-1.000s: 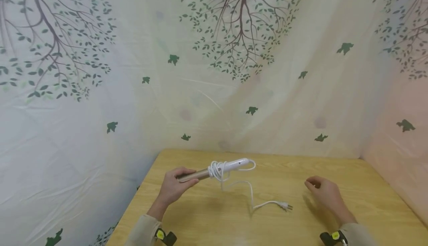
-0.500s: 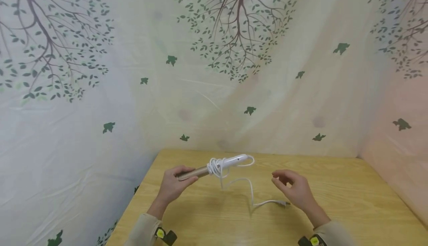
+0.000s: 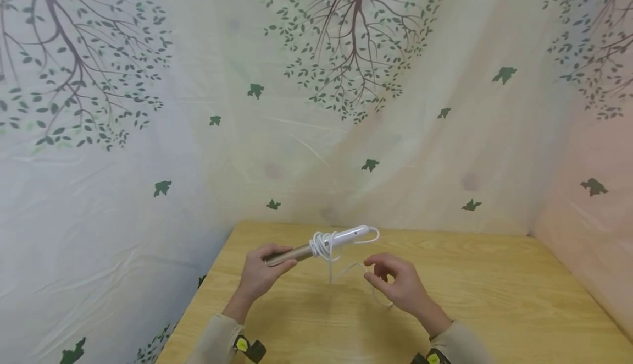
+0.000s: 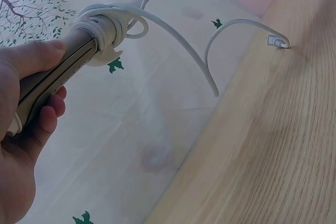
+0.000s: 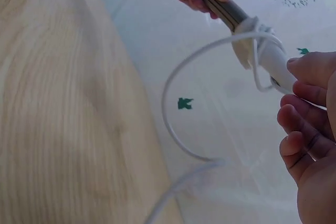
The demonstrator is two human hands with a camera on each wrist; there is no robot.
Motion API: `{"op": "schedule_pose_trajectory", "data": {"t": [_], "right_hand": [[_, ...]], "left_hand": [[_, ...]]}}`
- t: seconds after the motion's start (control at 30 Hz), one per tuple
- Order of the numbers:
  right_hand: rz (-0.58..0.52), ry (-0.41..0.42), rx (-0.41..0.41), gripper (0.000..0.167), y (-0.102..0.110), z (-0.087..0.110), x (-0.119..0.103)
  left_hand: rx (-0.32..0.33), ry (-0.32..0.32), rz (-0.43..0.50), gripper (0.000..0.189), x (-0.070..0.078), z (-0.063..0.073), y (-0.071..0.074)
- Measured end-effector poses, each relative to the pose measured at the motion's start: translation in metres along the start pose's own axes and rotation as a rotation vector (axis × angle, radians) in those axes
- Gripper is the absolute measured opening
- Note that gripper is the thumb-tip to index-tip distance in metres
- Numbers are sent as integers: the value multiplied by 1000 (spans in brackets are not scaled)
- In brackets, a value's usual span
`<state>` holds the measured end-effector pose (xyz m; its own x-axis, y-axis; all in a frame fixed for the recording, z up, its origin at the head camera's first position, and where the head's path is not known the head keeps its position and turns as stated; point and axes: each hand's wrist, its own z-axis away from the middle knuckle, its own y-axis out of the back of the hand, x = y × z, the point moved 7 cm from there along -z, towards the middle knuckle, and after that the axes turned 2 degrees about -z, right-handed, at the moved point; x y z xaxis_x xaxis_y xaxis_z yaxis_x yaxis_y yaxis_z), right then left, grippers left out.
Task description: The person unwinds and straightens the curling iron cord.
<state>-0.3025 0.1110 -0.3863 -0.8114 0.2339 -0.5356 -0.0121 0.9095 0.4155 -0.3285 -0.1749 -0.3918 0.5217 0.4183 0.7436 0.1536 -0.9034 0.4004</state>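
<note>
In the head view my left hand point(image 3: 257, 277) grips the gold-brown plate end of a hair straightener point(image 3: 349, 236), held above the table. Its white handle points up and to the right. Several turns of white cord point(image 4: 107, 10) are wound around the middle of it. From there the loose cord hangs down, and its plug point(image 4: 275, 41) lies low by the tabletop in the left wrist view. My right hand point(image 3: 399, 284) hovers close by the hanging cord, its fingers loosely curved. The right wrist view shows nothing between thumb and fingers of that hand.
A wooden table point(image 3: 504, 292) stretches beneath both hands. Behind it and at its sides hangs a pale sheet point(image 3: 316, 182) printed with trees and green leaf shapes. Each wrist carries a small dark camera, such as the left one point(image 3: 256, 351).
My right hand has moved left from the table's right side to the hanging cord, and now covers the plug in the head view. The left hand keeps its grip, almost still.
</note>
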Motion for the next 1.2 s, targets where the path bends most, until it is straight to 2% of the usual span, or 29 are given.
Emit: {"op": "schedule_pose_trajectory", "data": {"t": [0.4,0.6,0.7,0.93,1.0,1.1,1.2], "right_hand": [[-29,-69,-24,21,-39,0,3],[-66,-44,-25,20,-53,0,2],[-83,-51,-21,20,-58,1,3],[-95,-132,-7,16,-68,4,10],[-95,-132,5,15,-70,4,10],[-87,-131,41,12,-71,5,12],[-73,-145,71,9,-71,6,15]], "left_hand": [[-14,4,26,26,-2,-1,-7],[-26,24,44,26,-3,-1,-10],[-26,26,44,26,-3,-1,-10],[-22,20,37,26,-4,0,-11],[-16,24,38,26,-9,0,-13],[-11,32,33,26,-8,0,-14],[-13,14,28,26,-6,0,-14]]}}
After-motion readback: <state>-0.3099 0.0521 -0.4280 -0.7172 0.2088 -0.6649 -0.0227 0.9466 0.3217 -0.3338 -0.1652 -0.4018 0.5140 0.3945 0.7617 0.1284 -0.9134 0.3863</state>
